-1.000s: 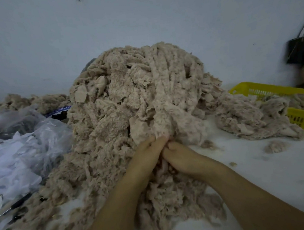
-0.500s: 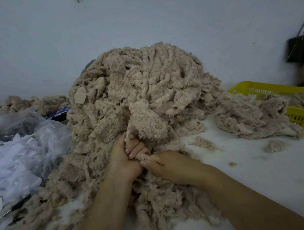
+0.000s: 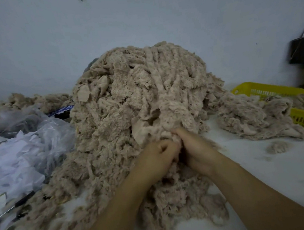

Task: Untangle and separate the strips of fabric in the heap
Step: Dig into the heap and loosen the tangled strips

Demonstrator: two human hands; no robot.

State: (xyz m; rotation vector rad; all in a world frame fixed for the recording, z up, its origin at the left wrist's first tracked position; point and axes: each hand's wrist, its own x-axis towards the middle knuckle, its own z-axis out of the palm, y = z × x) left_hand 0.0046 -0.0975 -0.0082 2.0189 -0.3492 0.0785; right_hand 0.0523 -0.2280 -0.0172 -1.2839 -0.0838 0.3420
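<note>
Beige, fleecy heap of tangled fabric strips [image 3: 142, 101] sits mid white counter [image 3: 264, 169]; left hand [image 3: 155, 159] and right hand [image 3: 195, 147] both curl into its near face, apparently pinching strips; judged soft, light, snag-prone, best taken at a free end.
</note>
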